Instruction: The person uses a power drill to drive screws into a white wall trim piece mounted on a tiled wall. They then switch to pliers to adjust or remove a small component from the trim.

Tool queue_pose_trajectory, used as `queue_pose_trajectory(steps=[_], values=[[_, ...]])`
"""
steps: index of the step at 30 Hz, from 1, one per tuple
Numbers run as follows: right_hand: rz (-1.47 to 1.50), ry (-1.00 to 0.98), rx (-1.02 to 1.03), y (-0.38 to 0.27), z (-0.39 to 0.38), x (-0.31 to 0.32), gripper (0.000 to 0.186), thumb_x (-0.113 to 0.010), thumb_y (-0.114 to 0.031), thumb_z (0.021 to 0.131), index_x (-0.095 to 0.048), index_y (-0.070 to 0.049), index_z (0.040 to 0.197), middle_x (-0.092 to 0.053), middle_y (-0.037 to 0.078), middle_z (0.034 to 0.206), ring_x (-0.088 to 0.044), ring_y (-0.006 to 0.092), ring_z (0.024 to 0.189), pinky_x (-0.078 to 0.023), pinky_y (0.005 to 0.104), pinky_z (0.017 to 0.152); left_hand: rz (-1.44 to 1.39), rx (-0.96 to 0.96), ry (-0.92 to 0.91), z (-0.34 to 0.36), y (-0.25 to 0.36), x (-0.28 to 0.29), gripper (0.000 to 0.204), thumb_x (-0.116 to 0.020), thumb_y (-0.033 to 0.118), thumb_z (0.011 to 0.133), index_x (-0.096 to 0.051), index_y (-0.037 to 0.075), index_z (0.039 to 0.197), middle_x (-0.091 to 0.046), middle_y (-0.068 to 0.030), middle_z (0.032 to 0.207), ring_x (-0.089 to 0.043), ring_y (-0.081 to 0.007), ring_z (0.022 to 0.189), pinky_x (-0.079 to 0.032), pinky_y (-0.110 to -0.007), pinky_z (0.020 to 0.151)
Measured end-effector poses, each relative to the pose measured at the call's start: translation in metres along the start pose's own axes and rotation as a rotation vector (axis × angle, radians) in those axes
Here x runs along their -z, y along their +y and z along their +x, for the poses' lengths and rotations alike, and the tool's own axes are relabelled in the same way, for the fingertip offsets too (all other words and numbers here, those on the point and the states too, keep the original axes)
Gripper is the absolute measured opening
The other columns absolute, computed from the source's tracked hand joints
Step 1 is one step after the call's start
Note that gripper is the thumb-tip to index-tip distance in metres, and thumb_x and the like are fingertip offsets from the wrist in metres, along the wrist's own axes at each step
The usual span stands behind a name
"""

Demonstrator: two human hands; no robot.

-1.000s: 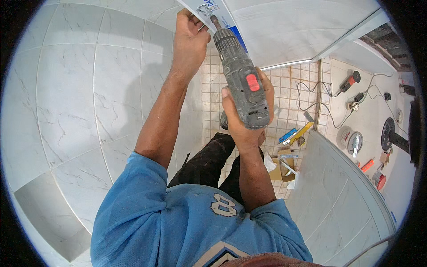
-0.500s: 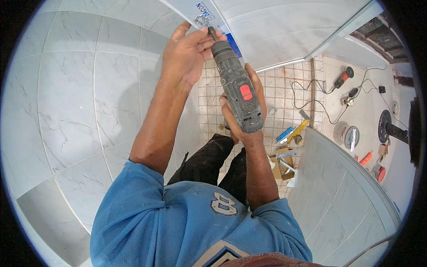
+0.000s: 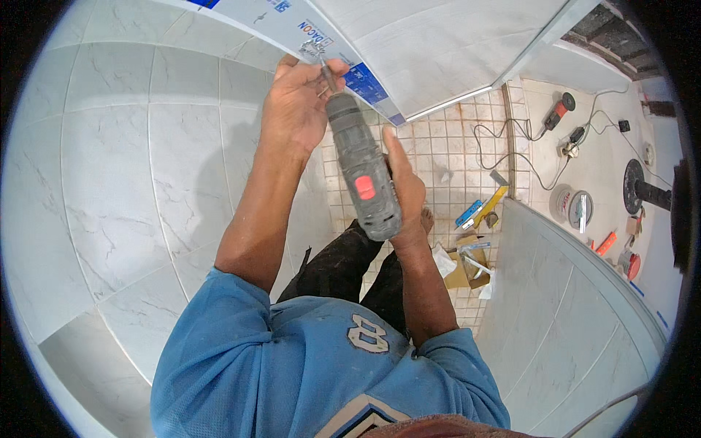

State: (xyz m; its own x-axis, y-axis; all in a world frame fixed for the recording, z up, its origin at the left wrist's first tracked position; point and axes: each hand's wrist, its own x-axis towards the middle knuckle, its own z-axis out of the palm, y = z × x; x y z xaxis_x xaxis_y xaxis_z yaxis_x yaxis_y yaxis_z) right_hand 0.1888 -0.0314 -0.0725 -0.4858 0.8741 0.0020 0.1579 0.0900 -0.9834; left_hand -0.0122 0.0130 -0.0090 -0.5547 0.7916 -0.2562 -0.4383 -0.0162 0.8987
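Observation:
My right hand (image 3: 409, 191) is wrapped round the grip of a dusty black power drill (image 3: 363, 164) with a red patch on its body. The drill tilts away from me, and its thin metal bit (image 3: 328, 77) meets the edge of a white door frame (image 3: 288, 29) covered in blue-and-white film. Around the bit's tip curl the fingers of my left hand (image 3: 298, 109), close to a scuffed patch in the film. What they pinch is too small to tell. The drill's handle and trigger are hidden under its body.
Grey marbled tiles line the left wall (image 3: 109, 175). On the tiled floor lie a yellow-handled tool (image 3: 489, 208), a blue box (image 3: 469, 214) and an opened carton (image 3: 467, 271). Beyond the raised sill are a corded angle grinder (image 3: 558, 113), a bucket (image 3: 573, 208) and a loose cable (image 3: 526, 157).
The drill and my right hand have moved left and slightly toward me. My left hand stays by the bit's tip. More of the filmed frame shows.

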Motion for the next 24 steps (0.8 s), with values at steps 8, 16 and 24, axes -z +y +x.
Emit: queue_pose_trajectory(steps=[8,16,24], values=[[-0.107,0.059,0.292,0.021,-0.026,-0.010,0.077,-0.074,-0.017,0.084,-0.046,0.001,0.154,-0.071,0.021,0.105,-0.071,0.0377,0.091,-0.056,0.0450,0.080,0.030,-0.036,0.040,-0.030,-0.015,0.003,0.059,-0.052,0.004,0.097,-0.035,0.002,0.154,-0.069,-0.0151,0.105,-0.067,-0.0303,0.106,-0.052,-0.046,0.105],[-0.222,0.040,0.282,0.040,-0.082,-0.010,0.072,-0.074,-0.010,0.080,-0.054,0.005,0.147,-0.070,0.019,0.100,-0.070,0.0349,0.086,-0.056,0.0425,0.076,-0.001,0.254,0.154,-0.063,-0.059,0.047,0.039,-0.057,0.008,0.100,-0.053,0.000,0.139,-0.070,-0.0133,0.102,-0.068,-0.0266,0.098,-0.055,-0.043,0.099],[-0.018,-0.055,-0.149,-0.035,-0.053,0.018,0.035,-0.078,-0.026,0.082,-0.078,-0.003,0.109,-0.067,0.011,0.143,-0.076,0.0331,0.100,-0.059,0.0379,0.084,-0.210,0.344,-0.142,-0.044,0.003,0.008,0.024,-0.063,0.018,0.103,-0.068,-0.002,0.115,-0.074,-0.0122,0.101,-0.071,-0.0247,0.092,-0.059,-0.041,0.095]])
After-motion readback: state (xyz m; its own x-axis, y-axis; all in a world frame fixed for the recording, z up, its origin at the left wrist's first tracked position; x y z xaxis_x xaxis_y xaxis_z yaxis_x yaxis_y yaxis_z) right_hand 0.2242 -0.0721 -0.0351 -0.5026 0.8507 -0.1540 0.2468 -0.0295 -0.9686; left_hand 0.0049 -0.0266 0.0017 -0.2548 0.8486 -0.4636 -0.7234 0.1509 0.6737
